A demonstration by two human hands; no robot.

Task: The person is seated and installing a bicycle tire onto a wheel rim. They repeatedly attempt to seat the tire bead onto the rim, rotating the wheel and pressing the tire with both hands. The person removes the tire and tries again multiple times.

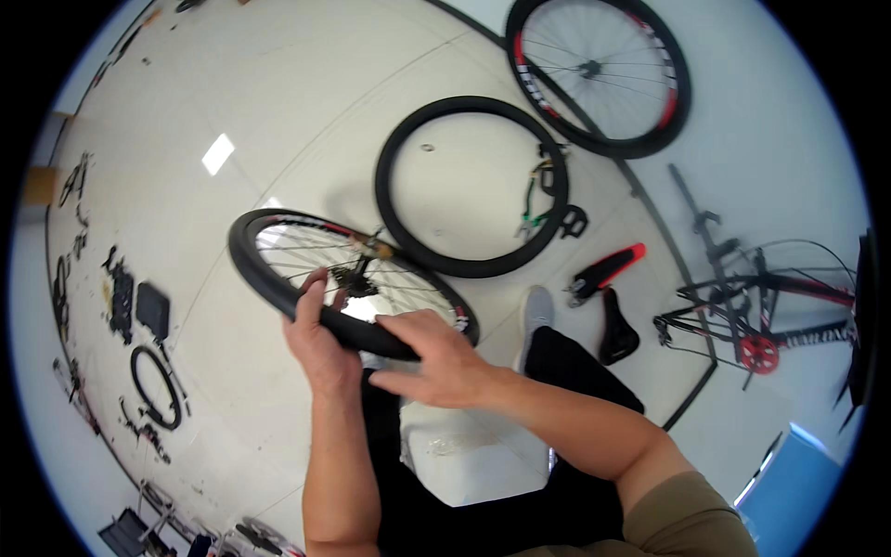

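Fingers (316,286) of the left hand (325,339) are curled round the near rim of a bicycle wheel (351,278), tilted above the pale floor (306,121) in front of the person's shoes. The right hand (441,362) is on the same black tyre (264,276), thumb and fingers set wide apart across it; it's blurred, so I can't tell how firmly they press.

Just beyond, a loose tyre (383,181) lies flat, with green-handled pliers (529,204) inside its right side and a pedal (574,221) just beside it. Toward the floor's right edge, where it meets the wall (780,111), I see a black saddle (618,330) near a red-and-black piece (606,274). A second wheel (590,69) stands farther along that edge, and a bicycle frame (733,306) with a red chainring (759,354) is nearer me.
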